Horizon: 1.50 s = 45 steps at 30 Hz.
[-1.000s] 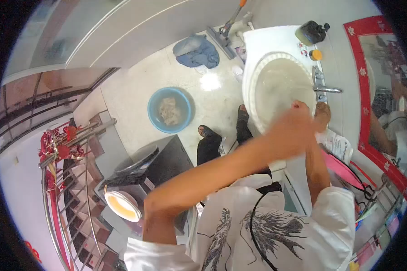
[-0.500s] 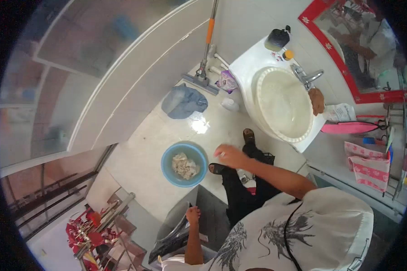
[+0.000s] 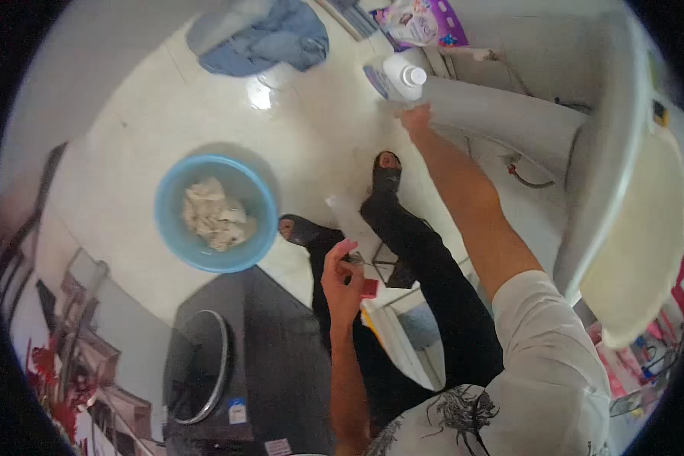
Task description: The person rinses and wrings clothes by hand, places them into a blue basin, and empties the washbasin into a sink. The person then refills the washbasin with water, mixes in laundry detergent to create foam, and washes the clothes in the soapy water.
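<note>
My right hand (image 3: 416, 118) reaches down beside a white bottle (image 3: 403, 77) standing on the floor; its fingers are blurred against the bottle's near side, and I cannot tell if they grip it. My left hand (image 3: 343, 280) hangs above my legs, fingers loosely bent and apart, holding nothing. On the floor to the left is a blue basin (image 3: 167, 220) with crumpled pale cloth (image 3: 214, 216) in it. Behind the bottle stands a purple and white packet (image 3: 420, 21). A blue garment (image 3: 281, 38) lies bunched on the floor at the top.
A dark machine with a round door (image 3: 258, 357) stands at the lower left. The washbasin (image 3: 631, 235) and its white pedestal (image 3: 501, 118) are on the right. A low white-framed object (image 3: 414, 327) is between my legs. Part of a mop head (image 3: 349, 17) shows at the top.
The view has dropped closer to the floor. My right hand has moved from in front of my feet to the white bottle. My left hand has come forward from above the dark machine.
</note>
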### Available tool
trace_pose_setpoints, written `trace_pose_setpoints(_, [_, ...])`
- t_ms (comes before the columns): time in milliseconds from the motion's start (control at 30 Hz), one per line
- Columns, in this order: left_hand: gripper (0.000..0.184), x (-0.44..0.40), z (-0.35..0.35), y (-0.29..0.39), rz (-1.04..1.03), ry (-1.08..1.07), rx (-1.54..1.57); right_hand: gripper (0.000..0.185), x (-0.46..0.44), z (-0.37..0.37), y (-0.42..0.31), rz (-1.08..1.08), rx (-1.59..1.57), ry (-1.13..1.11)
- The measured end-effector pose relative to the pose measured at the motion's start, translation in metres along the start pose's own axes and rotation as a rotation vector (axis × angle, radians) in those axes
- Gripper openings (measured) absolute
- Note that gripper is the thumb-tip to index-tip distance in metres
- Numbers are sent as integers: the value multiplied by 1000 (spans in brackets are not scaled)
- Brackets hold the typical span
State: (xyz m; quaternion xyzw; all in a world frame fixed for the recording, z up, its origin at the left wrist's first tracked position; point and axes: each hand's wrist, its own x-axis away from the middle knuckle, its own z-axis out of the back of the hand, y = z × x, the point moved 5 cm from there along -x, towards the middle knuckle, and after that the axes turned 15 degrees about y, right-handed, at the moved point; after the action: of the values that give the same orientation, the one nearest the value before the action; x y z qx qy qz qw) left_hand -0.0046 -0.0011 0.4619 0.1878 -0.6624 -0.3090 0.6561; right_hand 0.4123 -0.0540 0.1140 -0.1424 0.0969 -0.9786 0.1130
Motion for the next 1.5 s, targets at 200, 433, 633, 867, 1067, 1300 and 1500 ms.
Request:
trace_pose_setpoints(200, [32, -10, -32, -101, 341, 59, 117, 68, -25, 52, -45, -208, -450, -260])
trace_pose_setpoints(433, [24, -38, -21, -49, 66, 106, -54, 42, 69, 74, -141, -204, -759, 224])
trace_pose_setpoints(633, [50, -13, -10, 238, -754, 25, -537, 42, 225, 236, -184, -229, -776, -7])
trace_pose_setpoints(867, [60, 135, -32, 464, -1522, -678, -979, 37, 351, 503, -256, 262, -754, -364])
trace_pose_setpoints(1067, [38, 237, -44, 515, -1686, -976, -979, 40, 383, 699, -266, 423, -560, -355])
trace_pose_setpoints(1300, [47, 336, -139, 530, -1586, -483, -1366, 36, 407, 841, -221, 341, -581, -131])
trace_pose_setpoints(1500, [55, 409, -205, 528, -1372, -778, -1207, 33, 380, 900, -140, 349, -431, -12])
